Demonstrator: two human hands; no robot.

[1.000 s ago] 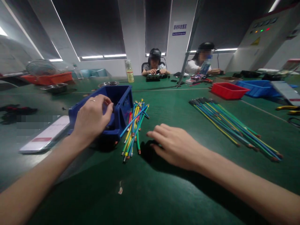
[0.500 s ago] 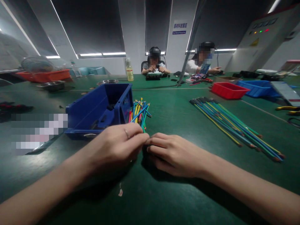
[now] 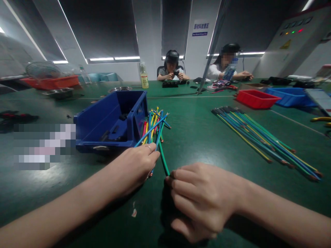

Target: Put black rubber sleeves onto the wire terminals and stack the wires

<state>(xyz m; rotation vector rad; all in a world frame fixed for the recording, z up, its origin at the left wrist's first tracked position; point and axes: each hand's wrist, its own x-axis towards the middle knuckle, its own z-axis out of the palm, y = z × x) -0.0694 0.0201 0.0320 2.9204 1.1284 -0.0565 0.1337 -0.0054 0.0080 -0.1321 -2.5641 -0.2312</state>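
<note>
A loose pile of blue, yellow, red and green wires (image 3: 156, 123) lies on the table beside a blue bin. My left hand (image 3: 141, 158) is curled closed over the near part of this pile, and copper-coloured wire ends show just below its fingers. Its thumb and fingertips are partly hidden. To the right, my right hand (image 3: 204, 199) pinches the near end of a green wire (image 3: 163, 159) between thumb and finger. That wire slants away to the pile, its far part among the others.
The blue bin (image 3: 103, 147) holds small black pieces. Longer wires with black ends (image 3: 256, 134) lie at right. Behind them stand a red tray (image 3: 257, 100) and a blue tray (image 3: 287, 98). A bottle (image 3: 144, 77) stands farther back, where two people sit.
My hands were close together and have moved apart. The right one has come nearer and pulled the green wire's end towards me. My left hand has shifted slightly down.
</note>
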